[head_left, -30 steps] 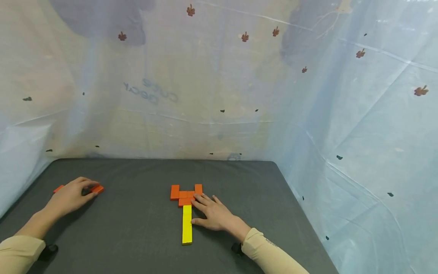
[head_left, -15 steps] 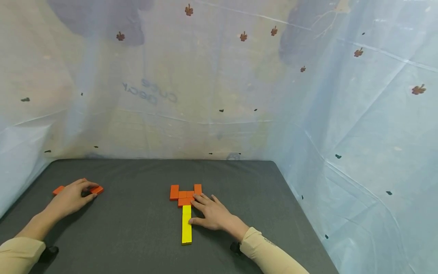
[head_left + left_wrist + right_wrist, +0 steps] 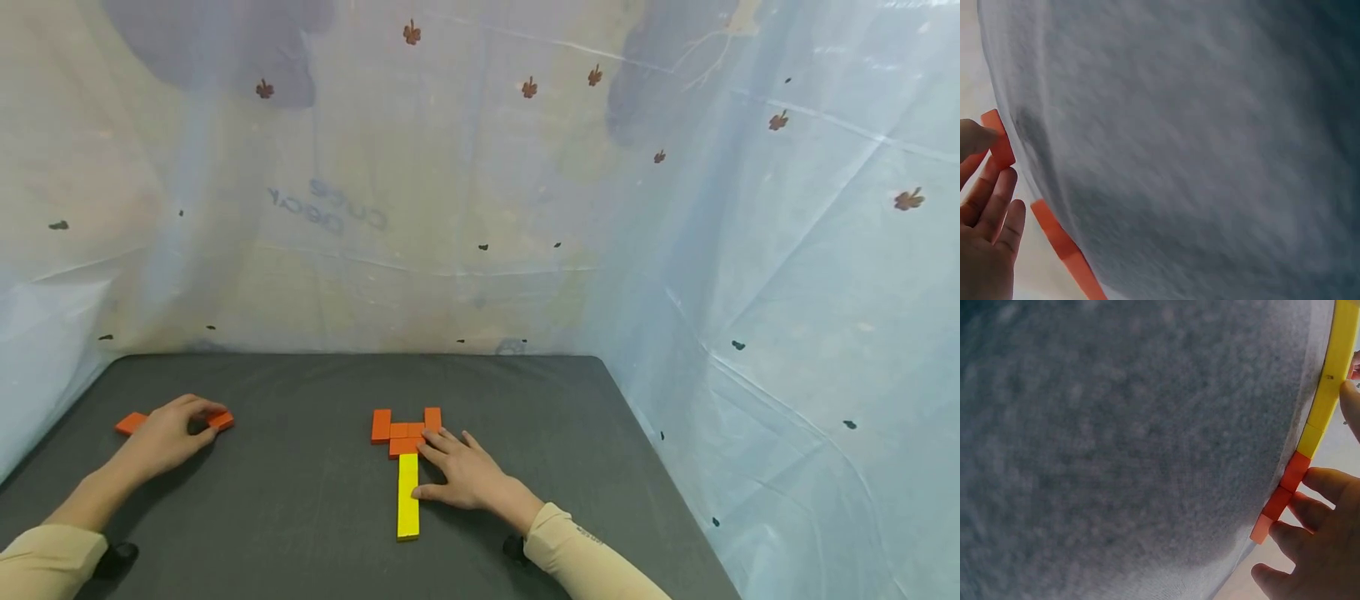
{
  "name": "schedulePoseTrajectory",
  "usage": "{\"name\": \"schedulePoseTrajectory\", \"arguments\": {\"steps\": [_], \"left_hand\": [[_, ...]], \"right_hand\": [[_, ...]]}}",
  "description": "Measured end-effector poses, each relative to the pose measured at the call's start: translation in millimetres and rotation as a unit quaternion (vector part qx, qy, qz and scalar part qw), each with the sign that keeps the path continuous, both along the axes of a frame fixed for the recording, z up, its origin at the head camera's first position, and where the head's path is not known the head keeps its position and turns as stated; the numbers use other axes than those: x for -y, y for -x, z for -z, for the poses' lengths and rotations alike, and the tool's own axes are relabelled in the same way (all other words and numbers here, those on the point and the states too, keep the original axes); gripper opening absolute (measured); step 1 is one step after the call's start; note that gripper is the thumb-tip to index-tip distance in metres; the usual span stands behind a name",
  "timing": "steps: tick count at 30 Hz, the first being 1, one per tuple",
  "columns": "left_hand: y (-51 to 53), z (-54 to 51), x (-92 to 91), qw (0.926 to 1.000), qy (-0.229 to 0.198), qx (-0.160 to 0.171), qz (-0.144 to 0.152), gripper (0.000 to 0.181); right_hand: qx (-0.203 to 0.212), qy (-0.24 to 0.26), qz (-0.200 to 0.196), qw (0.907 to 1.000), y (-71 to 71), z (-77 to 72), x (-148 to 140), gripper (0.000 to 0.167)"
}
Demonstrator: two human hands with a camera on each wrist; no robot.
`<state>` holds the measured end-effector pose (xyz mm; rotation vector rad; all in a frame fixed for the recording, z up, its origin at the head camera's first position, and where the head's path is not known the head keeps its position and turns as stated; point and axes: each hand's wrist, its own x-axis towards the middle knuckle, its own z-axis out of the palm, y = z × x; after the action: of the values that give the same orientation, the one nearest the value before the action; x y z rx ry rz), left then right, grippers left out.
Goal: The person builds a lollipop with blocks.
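My left hand (image 3: 165,435) pinches an orange block (image 3: 222,420) between thumb and fingers at the left; the left wrist view shows this block (image 3: 1002,150) at the fingertips. Beside that hand another orange piece (image 3: 131,423) lies partly hidden. My right hand (image 3: 468,475) is spread, its fingertips touching the right side of several orange blocks (image 3: 403,447) laid flat together, its thumb on the edge of a long yellow strip (image 3: 407,500). The strip runs from the orange blocks toward the person. One orange block stands out at each upper corner (image 3: 381,425) of the group.
A dark grey table (image 3: 300,517) lies under both hands. Behind it and along the right hangs a translucent sheet (image 3: 450,183) with small leaf prints. In the left wrist view, orange pieces (image 3: 1069,253) lie near the left hand.
My left hand has shifted slightly right with the pinched block, and more of the orange piece at its left shows. My right hand keeps its place beside the blocks, its thumb slightly further over the yellow strip.
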<state>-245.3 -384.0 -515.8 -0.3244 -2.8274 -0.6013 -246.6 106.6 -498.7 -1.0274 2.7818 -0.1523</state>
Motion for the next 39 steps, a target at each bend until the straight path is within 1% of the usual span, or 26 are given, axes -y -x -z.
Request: {"name": "schedulePoseTrajectory", "arguments": {"steps": [2, 5, 9, 13, 16, 19, 26, 29, 35, 39], "left_hand": [[0.4, -0.7, -5.4, 0.9999, -0.007, -0.006, 0.005, 0.036], [2.4, -2.7, -14.1, 0.9993, -0.022, -0.02, 0.02, 0.035], [7.6, -5.7, -28.5, 0.9981, -0.036, -0.029, 0.04, 0.035], [12.4, -9.3, -45.9, 0.9974, -0.042, -0.029, 0.051, 0.035], [15.6, -11.5, -60.1, 0.996, -0.043, -0.048, 0.062, 0.035], [20.0, -15.0, -75.0, 0.994, -0.051, -0.059, 0.077, 0.035], [29.5, -21.6, -106.3, 0.991, -0.074, -0.048, 0.1, 0.033], [33.7, -22.2, -118.1, 0.9899, -0.081, -0.047, 0.107, 0.033], [42.7, -21.9, -142.7, 0.9876, -0.083, -0.058, 0.12, 0.032], [46.8, -23.2, -158.3, 0.9862, -0.084, -0.055, 0.132, 0.032]], "right_hand": [[-0.001, -0.001, 0.0, 1.0, -0.2, 0.5, 0, 0.08], [-0.003, -0.001, -0.001, 1.0, -0.2, 0.7, 0, 0.08], [-0.003, -0.001, -0.001, 1.0, -0.6, -0.3, 0, 0.08], [-0.001, 0.001, -0.002, 1.0, -0.7, -0.1, 0, 0.08], [0.001, 0.001, -0.002, 1.0, -0.7, 0.6, 0, 0.08], [0.002, -0.002, -0.002, 1.0, -0.6, 0.6, 0, 0.081], [0.002, -0.004, -0.007, 1.0, 1.0, 0.6, 0, 0.081], [0.001, -0.004, -0.009, 1.0, 1.0, 1.1, 0, 0.081], [-0.002, -0.001, -0.012, 0.9999, 0.7, 1.5, 0, 0.081], [0.002, 0.003, -0.013, 0.9999, 0.5, 0.2, 0, 0.081]]}}
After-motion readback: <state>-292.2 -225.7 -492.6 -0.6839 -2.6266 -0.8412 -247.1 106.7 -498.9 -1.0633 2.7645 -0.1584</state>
